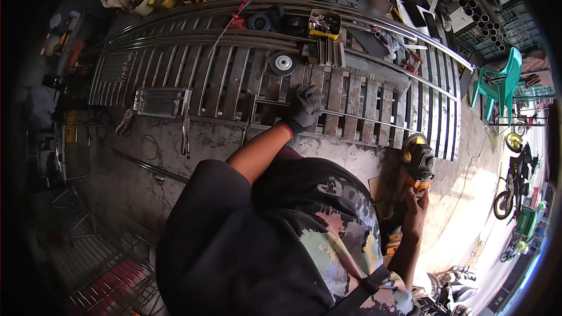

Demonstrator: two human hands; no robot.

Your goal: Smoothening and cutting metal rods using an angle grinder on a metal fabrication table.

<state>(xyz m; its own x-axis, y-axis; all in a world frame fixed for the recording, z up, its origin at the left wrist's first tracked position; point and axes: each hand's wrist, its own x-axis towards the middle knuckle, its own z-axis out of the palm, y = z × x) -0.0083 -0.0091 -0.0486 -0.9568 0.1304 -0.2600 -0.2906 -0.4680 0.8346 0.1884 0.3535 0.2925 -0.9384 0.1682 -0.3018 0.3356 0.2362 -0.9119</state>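
Observation:
My left hand (305, 107), in a grey glove with a red cuff, is closed round a thin metal rod (363, 119) at the near side of the slatted metal workbench (224, 82). In my bare right hand (415, 203) is an orange and black angle grinder (419, 168), held by its body at the bench's near right. Its yellowish disc (414, 140) is at the rod's right end; whether they touch I cannot tell. A loose black grinding wheel with a pale hub (283, 63) lies just beyond my left hand.
Long metal tubes (193, 40) lie across the bench's far side. A red-handled screwdriver (239, 13) and a yellow tray of small parts (325, 23) lie there too. A metal frame (159, 102) rests at the left edge. A green plastic chair (499, 85) stands at the right.

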